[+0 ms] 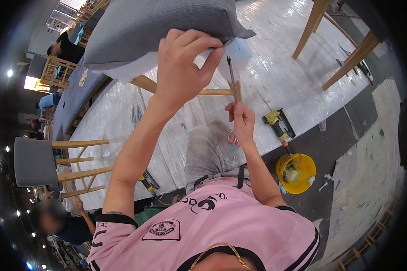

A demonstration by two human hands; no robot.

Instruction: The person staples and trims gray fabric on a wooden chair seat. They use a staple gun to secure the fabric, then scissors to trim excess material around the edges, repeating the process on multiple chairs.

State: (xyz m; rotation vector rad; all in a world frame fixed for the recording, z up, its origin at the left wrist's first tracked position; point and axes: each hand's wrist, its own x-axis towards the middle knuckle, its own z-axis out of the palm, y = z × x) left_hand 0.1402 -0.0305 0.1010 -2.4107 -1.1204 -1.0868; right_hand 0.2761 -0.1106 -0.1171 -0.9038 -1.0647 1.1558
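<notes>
A grey fabric-covered chair seat (163, 34) is at the top of the view, with white lining (133, 67) hanging below its edge. My left hand (183, 67) grips that near edge, thumb and index finger pinched close to the corner. In my right hand (243, 123) is a screwdriver (233, 79), its long metal shaft pointing up toward the corner, the tip just beside my left thumb. The screwdriver's handle is hidden in my fingers. Wooden chair parts (212, 92) show under the seat. Red-handled scissors (233, 137) lie beside my right wrist.
A plastic-wrapped table (276, 58) lies under the work. On it are a yellow-black staple gun (278, 123) at right and another (148, 181) near my left elbow. A yellow bucket (312, 169) stands right. A grey chair (36, 161) lies left, near a person (72, 226).
</notes>
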